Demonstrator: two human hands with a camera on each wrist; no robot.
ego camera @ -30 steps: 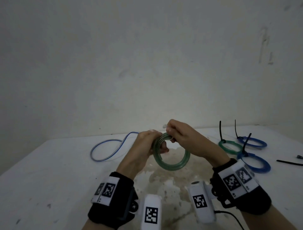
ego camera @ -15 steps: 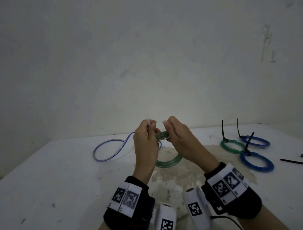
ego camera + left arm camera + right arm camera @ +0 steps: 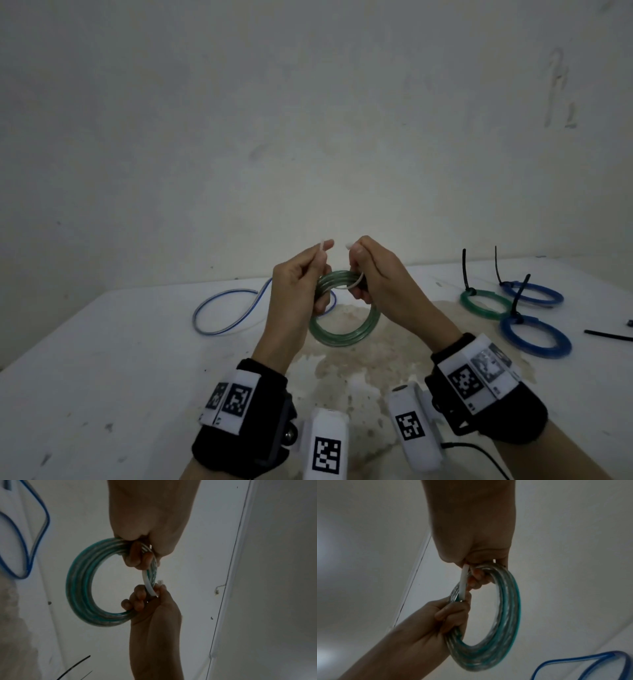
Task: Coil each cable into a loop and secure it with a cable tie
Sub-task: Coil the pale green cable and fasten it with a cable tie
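Observation:
A green translucent cable coil [image 3: 346, 334] hangs above the white table [image 3: 102, 359], held at its top by both hands. A white cable tie [image 3: 352, 284] passes round the coil's strands. My left hand [image 3: 318, 260] pinches one end of the tie upward while its lower fingers curl round the coil. My right hand [image 3: 356, 260] pinches the other end, which carries the tie's head, and also grips the coil. The left wrist view shows the coil [image 3: 78, 582] and the tie [image 3: 148, 582] between both hands. The right wrist view shows the same tie [image 3: 463, 582] and coil [image 3: 508, 608].
A loose blue-and-white cable [image 3: 226, 308] lies on the table at the left. At the right lie a green coil [image 3: 483, 303] and two blue coils [image 3: 534, 294] [image 3: 534, 337], each with a black tie. A spare black tie [image 3: 606, 335] lies far right.
My left hand has turned upward and taken one end of the white tie. Both tie ends now stand above the coil, and both hands with the coil have risen a little.

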